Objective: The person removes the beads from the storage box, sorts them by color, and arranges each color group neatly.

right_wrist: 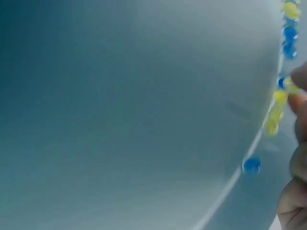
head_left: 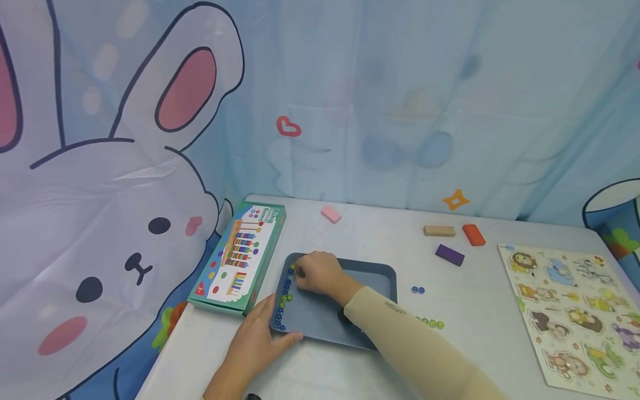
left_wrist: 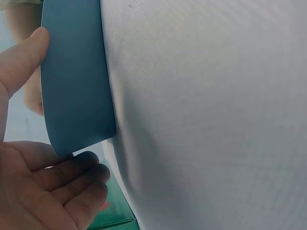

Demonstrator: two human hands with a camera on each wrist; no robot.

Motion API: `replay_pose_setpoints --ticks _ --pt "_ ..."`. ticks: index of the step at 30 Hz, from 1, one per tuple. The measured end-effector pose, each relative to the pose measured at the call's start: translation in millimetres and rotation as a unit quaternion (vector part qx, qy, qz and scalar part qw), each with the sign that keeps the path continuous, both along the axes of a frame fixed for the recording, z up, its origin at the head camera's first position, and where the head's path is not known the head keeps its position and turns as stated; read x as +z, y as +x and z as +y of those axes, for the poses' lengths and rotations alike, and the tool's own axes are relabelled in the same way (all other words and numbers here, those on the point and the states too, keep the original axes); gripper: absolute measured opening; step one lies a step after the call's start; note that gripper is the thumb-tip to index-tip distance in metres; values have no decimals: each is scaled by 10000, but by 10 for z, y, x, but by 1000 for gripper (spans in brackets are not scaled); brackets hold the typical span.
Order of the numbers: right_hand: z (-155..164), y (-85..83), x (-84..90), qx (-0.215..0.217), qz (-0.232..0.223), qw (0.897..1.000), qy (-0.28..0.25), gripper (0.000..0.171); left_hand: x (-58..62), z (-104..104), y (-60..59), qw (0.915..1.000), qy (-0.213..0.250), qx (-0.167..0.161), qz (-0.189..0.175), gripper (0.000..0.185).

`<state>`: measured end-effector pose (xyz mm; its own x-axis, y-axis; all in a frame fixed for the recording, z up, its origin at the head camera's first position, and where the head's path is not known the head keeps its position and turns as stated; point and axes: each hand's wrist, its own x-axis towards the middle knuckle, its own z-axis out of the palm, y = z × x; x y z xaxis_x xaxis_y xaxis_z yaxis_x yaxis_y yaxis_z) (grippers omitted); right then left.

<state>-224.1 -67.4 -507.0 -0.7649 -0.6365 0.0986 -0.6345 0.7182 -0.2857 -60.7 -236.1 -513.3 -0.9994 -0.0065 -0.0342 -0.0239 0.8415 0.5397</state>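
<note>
White table [head_left: 480, 333] set against a pale blue curtain backdrop [head_left: 400, 100] with a big cartoon rabbit [head_left: 100, 222] printed at left. Blue-grey tray [head_left: 372, 278] sits mid-table, near the front edge. A row of blue and green-yellow beads [head_left: 284, 297] lies along its left inner wall. Right hand [head_left: 320, 272] is inside the tray at the far end of that row, fingers curled down onto the beads; whether it actually pinches one I can't tell, the right wrist view is blurred. Left hand [head_left: 257, 341] rests flat on the table at the tray's near-left corner, fingers straight, thumb along the rim, holding nothing. Loose beads lie on the table right of the tray. Boxed toy [head_left: 240, 258] lies just left of the tray; animal puzzle board [head_left: 570, 311] at far right; pink, tan, orange and purple blocks lie toward the back.
</note>
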Motion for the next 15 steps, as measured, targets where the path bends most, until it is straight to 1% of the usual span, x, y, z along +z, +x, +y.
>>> replay_pose_setpoints --ticks 5,10,15 --pt "330 6 200 -253 30 9992 -300 18 37 33 1 10000 28 -21 32 113" --pt "777 -1 427 -561 269 9953 -740 14 51 36 -7 10000 -37 36 -55 115" --pt "1229 79 600 -858 311 9901 -1069 14 43 27 6 9999 26 88 -138 117"
